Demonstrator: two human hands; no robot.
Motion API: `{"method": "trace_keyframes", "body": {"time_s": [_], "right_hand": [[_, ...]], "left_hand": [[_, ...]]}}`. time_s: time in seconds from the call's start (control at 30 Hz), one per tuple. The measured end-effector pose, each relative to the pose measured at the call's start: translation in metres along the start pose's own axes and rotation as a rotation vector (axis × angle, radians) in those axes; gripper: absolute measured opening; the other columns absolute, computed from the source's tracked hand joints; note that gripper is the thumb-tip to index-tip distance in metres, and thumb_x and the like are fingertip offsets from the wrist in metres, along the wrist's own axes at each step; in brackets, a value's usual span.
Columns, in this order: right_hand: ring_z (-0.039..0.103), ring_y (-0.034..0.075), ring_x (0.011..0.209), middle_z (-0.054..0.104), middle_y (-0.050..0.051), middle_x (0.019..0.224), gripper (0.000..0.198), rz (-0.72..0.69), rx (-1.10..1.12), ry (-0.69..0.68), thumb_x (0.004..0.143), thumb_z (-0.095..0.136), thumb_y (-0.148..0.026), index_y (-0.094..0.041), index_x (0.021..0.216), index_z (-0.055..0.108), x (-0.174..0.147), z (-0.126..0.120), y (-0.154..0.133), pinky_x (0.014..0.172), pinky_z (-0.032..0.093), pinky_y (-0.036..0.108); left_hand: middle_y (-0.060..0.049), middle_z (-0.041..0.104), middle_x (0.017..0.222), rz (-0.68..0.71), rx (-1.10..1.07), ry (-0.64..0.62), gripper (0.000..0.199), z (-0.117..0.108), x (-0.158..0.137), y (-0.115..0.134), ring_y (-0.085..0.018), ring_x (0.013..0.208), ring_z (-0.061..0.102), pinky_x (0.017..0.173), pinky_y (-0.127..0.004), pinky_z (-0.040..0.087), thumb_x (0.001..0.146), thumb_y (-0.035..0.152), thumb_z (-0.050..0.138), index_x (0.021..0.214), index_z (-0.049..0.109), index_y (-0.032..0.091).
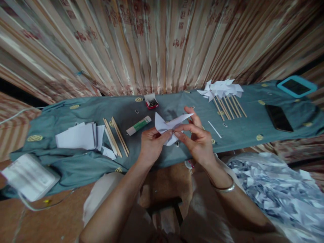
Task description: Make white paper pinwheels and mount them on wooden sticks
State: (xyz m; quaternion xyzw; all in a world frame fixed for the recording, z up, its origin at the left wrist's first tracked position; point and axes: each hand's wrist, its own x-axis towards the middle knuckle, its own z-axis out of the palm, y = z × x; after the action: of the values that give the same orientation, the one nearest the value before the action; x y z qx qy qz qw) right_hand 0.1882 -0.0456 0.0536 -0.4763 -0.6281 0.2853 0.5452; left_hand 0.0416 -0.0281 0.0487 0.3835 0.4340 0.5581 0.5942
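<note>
Waiting at left, bare sticks (120,135) and stacked paper (76,137) appear yet to be assembled, while mounted pinwheels (224,89) at right look finished. Between the left hand (152,144) and right hand (200,142), a folded paper pinwheel (162,125), apparently midway through assembly, is pinched near its centre above the bench (239,135).

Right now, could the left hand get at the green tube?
Probably yes: the green tube lies close to the left hand with nothing visible between them, though that hand would first have to release the paper.
</note>
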Motion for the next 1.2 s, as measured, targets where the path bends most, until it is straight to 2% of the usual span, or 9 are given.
{"method": "trace_keyframes", "body": {"time_s": [0.4,0.63,1.07,1.2], "right_hand": [[0.031,0.025,0.149,0.054,-0.001,0.147,0.006,0.059,0.031,-0.017,0.082,0.074,-0.034,-0.028,0.080,0.074,0.0007,0.0000,0.0000,0.123,0.022,0.050],[0.033,0.026,0.148,0.055,0.000,0.146,0.010,0.064,0.032,-0.027,0.082,0.074,-0.038,-0.028,0.080,0.074,0.0012,-0.0003,0.0012,0.122,0.023,0.050],[0.034,0.025,0.147,0.065,0.001,0.129,0.007,0.071,0.050,-0.050,0.083,0.073,-0.037,-0.030,0.083,0.073,-0.0002,-0.0012,0.0046,0.123,0.021,0.053],[0.037,0.026,0.145,0.066,0.001,0.125,0.008,0.086,0.061,-0.052,0.083,0.073,-0.037,-0.030,0.083,0.072,-0.0016,0.0002,0.0068,0.122,0.023,0.052]], "left_hand": [[0.001,0.073,0.065,-0.023,-0.014,-0.004,0.022,-0.0010,-0.0020,0.0011,-0.011,0.057,0.059,0.058,-0.023,0.049,0.054,0.033,0.088,0.065,0.076,0.018],[-0.001,0.073,0.068,-0.021,0.022,-0.018,0.025,-0.0015,-0.0025,-0.0007,-0.014,0.060,0.061,0.060,-0.026,0.051,0.056,0.036,0.088,0.068,0.077,0.017],[0.000,0.073,0.065,0.003,0.038,-0.010,0.021,-0.0013,-0.0038,0.0010,-0.012,0.057,0.060,0.059,-0.024,0.050,0.056,0.035,0.087,0.065,0.076,0.019],[0.000,0.074,0.067,0.016,0.061,0.001,0.022,-0.0010,-0.0039,0.0001,-0.013,0.058,0.061,0.061,-0.026,0.052,0.056,0.036,0.087,0.066,0.076,0.020]]}}
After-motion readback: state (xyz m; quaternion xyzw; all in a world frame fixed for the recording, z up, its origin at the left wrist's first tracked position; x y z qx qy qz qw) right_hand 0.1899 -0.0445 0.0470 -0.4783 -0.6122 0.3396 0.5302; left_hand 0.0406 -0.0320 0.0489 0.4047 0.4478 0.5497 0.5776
